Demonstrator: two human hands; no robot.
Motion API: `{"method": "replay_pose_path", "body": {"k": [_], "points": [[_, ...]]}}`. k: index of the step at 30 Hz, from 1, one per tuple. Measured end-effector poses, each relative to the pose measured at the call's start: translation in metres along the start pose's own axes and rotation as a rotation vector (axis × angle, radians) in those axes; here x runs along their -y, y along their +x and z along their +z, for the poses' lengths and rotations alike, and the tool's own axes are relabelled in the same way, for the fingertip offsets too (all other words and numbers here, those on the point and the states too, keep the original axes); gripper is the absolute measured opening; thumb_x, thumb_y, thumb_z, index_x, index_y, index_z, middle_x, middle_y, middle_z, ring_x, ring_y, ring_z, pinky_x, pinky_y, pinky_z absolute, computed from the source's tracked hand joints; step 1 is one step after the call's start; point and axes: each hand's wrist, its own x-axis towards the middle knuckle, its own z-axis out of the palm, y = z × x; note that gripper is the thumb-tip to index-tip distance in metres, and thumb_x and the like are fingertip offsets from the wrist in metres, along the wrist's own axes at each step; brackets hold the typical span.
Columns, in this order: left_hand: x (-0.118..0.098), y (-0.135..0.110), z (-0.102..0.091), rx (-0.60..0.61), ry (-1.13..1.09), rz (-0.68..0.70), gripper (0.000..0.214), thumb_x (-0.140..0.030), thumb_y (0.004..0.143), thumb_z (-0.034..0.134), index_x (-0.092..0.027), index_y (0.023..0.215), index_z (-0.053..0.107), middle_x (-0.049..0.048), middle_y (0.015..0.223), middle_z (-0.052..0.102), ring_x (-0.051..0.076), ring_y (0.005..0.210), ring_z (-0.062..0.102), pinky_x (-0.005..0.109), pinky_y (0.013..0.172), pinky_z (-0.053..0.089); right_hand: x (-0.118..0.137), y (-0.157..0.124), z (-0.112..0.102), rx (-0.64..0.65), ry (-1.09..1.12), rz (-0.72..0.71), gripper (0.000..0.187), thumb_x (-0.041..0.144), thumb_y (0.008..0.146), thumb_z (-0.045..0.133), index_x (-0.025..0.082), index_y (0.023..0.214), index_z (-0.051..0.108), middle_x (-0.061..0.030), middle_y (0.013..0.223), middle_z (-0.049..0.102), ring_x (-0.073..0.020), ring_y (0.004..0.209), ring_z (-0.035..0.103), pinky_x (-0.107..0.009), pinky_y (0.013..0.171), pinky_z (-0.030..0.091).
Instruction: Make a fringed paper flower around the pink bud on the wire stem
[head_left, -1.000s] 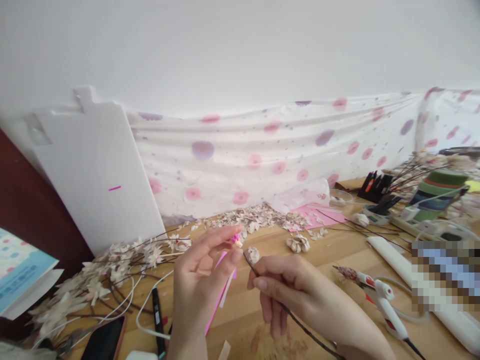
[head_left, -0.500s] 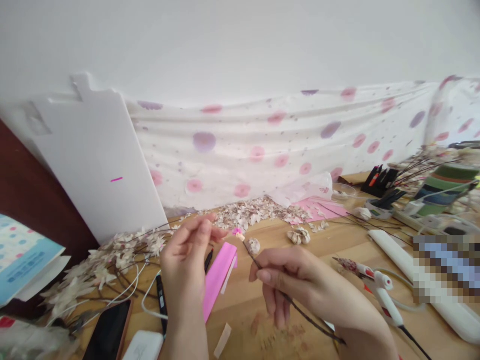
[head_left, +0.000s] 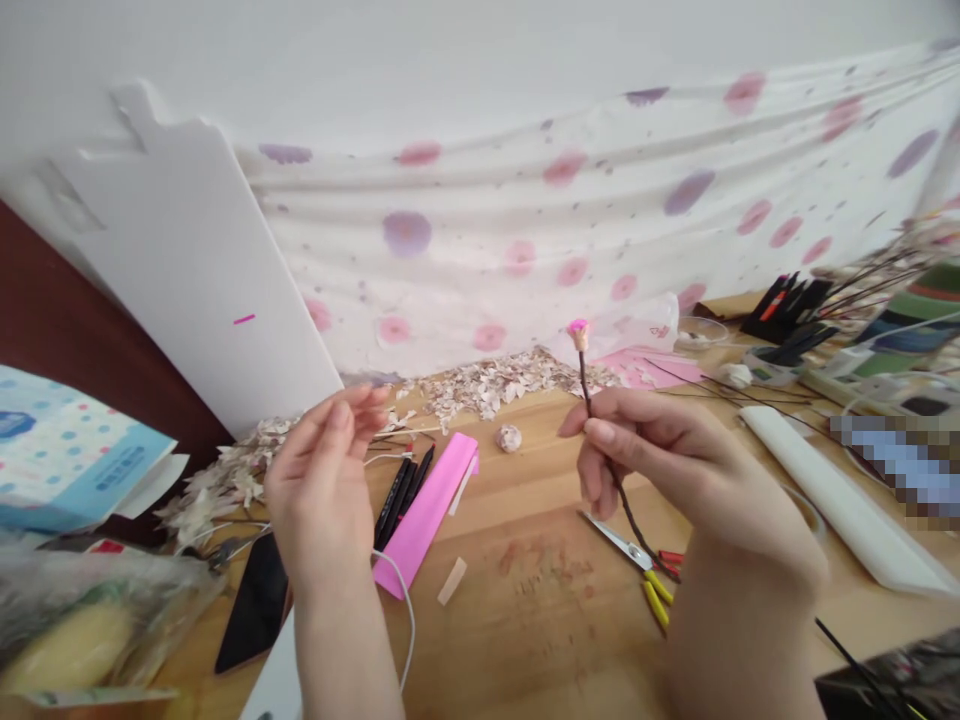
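Right hand (head_left: 660, 450) has lifted thin stem (head_left: 584, 380) upright, fingers pinching it; pink bud (head_left: 578, 335) fragile, grip stem only. Left hand (head_left: 322, 480) apart, fingers spread, empty.

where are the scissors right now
In the head view, the yellow-handled scissors lie on the wooden tabletop just below the right hand, close to the lower end of the dark stem it holds.
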Motion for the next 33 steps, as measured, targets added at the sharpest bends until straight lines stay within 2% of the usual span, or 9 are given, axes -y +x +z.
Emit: {"method": "replay_pose_path", "body": {"k": [5,9,13,16,18,21,23,26,33], "points": [[0.006,-0.057,-0.026,0.106,0.235,-0.373,0.025,-0.044,0.081,0.081,-0.023,0.095,0.084,0.0054,0.103,0.082,0.017,0.095,0.073,0.023,0.088,0.056,-0.020,-0.019,0.040,0.134,0.018,0.063,0.027,0.042,0.106,0.057,0.019,0.093,0.063,-0.0003,0.069,0.069,-0.0114,0.059,0.066,-0.020,0.058,0.055],[0.019,-0.109,-0.059,0.215,0.265,-0.567,0.043,-0.058,0.073,0.084,-0.020,0.094,0.085,0.0122,0.107,0.081,0.030,0.110,0.072,0.035,0.094,0.059,-0.054,-0.039,0.081,0.253,-0.133,0.167,0.021,0.025,0.106,0.051,0.019,0.088,0.061,0.0016,0.072,0.065,-0.0105,0.065,0.063,-0.018,0.063,0.051],[0.019,-0.129,-0.093,0.150,0.250,-0.686,0.040,-0.055,0.072,0.085,-0.022,0.094,0.085,0.0118,0.110,0.081,0.031,0.113,0.071,0.036,0.097,0.060,-0.086,-0.054,0.116,0.213,-0.029,0.236,0.019,0.025,0.103,0.052,0.020,0.085,0.056,0.0023,0.072,0.061,-0.0111,0.064,0.061,-0.019,0.062,0.050],[0.016,-0.131,-0.116,0.075,0.162,-0.848,0.037,-0.049,0.066,0.092,-0.022,0.090,0.085,0.0102,0.107,0.081,0.029,0.103,0.075,0.034,0.085,0.064,-0.103,-0.060,0.136,0.225,0.137,0.287,0.020,0.028,0.103,0.050,0.020,0.085,0.055,0.0020,0.069,0.061,-0.0111,0.058,0.060,-0.020,0.060,0.052],[0.014,-0.129,-0.131,0.022,0.119,-0.937,0.034,-0.044,0.058,0.097,-0.022,0.081,0.085,0.0082,0.101,0.082,0.027,0.092,0.077,0.029,0.074,0.065,-0.110,-0.062,0.140,0.280,0.172,0.294,0.024,0.030,0.102,0.051,0.020,0.082,0.058,0.0006,0.071,0.064,-0.0125,0.060,0.064,-0.022,0.062,0.054],[0.012,-0.124,-0.156,-0.083,0.091,-0.905,0.034,-0.040,0.048,0.101,-0.021,0.068,0.082,0.0047,0.080,0.081,0.020,0.078,0.077,0.025,0.072,0.065,-0.121,-0.059,0.125,0.351,-0.147,0.241,0.012,0.024,0.095,0.065,0.020,0.085,0.070,-0.0002,0.080,0.074,-0.0157,0.073,0.072,-0.021,0.068,0.054],[0.009,-0.118,-0.173,-0.140,0.080,-0.836,0.034,-0.040,0.046,0.102,-0.021,0.065,0.081,0.0016,0.068,0.077,0.016,0.067,0.074,0.026,0.075,0.065,-0.130,-0.052,0.107,0.200,-0.443,0.242,0.010,0.016,0.094,0.067,0.020,0.090,0.075,-0.0016,0.088,0.078,-0.0183,0.081,0.073,-0.025,0.074,0.053],[0.008,-0.111,-0.190,-0.190,0.060,-0.779,0.034,-0.038,0.045,0.102,-0.022,0.065,0.080,-0.0014,0.065,0.074,0.013,0.059,0.069,0.026,0.070,0.066,-0.149,-0.033,0.092,0.021,-0.632,0.267,0.015,0.011,0.097,0.060,0.016,0.099,0.074,-0.0109,0.101,0.075,-0.0248,0.094,0.068,-0.035,0.087,0.050],[0.018,-0.109,-0.186,-0.157,-0.020,-0.852,0.033,-0.035,0.049,0.102,-0.020,0.071,0.082,0.0014,0.070,0.076,0.013,0.059,0.067,0.026,0.065,0.064,-0.194,-0.014,0.122,0.095,-0.761,0.311,0.015,0.005,0.078,0.080,0.015,0.083,0.071,-0.0097,0.105,0.066,-0.0305,0.110,0.056,-0.045,0.096,0.043]]}}
